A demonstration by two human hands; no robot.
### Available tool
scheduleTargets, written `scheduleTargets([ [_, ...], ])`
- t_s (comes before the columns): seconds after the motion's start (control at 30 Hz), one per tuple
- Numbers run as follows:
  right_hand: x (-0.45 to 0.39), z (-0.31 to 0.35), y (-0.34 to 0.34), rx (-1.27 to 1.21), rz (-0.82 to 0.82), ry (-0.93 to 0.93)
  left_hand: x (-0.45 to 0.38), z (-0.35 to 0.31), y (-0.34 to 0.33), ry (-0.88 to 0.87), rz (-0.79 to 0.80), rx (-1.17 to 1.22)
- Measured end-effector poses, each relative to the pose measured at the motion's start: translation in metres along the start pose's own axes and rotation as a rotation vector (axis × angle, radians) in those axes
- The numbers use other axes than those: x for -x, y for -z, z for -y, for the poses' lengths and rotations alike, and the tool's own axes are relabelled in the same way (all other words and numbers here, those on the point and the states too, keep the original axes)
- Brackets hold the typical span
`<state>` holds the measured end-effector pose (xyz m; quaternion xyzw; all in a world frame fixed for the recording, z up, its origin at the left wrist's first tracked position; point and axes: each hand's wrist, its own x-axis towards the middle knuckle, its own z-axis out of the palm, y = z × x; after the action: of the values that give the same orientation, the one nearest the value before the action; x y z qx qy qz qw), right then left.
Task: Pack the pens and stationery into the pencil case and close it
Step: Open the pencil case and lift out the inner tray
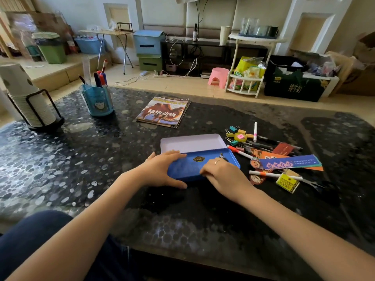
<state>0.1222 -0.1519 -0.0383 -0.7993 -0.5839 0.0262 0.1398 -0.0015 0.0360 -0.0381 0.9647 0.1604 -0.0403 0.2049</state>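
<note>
While the blue lid (199,162) is lifted off its pale tray (190,143), both hands hold it over the dark table (101,159). The left hand (162,171) grips the lid's left end, fingers laid along the top edge and thumb stretched under the near side. The right hand (221,175), with a ring on one finger, curls over the lid's near right part; its fingertips are hidden, so it seems to pinch the near edge, though I cannot be sure. The lid tilts, its far edge resting on the tray, which shows just beyond the fingers of both hands.

Just right of the right hand lies the loose stationery: a white pen (239,152) touching the lid's far right corner, another white pen (269,175) nearer the wrist, bookmarks (288,163), dark pens (272,144), binder clips (233,130), a yellow eraser (287,183). None of it is in the tray.

Beyond the left hand lies a magazine (164,112). Farther left stand a blue pen holder (98,100) and a stack of paper cups (26,98).
</note>
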Motion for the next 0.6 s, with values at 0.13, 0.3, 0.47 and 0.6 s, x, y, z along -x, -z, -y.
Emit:
scheduleTargets([
  [0.13,-0.022,0.006,-0.003,0.041,-0.017,-0.018,-0.005,0.009,-0.006,0.036,-0.138,0.072],
  [0.3,-0.03,0.007,-0.004,0.063,-0.036,-0.046,-0.01,0.012,-0.009,0.073,-0.199,0.14],
  [0.47,-0.035,0.005,0.001,0.063,0.007,-0.058,-0.011,0.017,-0.011,0.109,-0.27,0.279],
  [0.6,-0.041,0.0,0.008,-0.184,0.002,-0.13,-0.013,0.019,-0.013,0.108,-0.31,0.327],
])
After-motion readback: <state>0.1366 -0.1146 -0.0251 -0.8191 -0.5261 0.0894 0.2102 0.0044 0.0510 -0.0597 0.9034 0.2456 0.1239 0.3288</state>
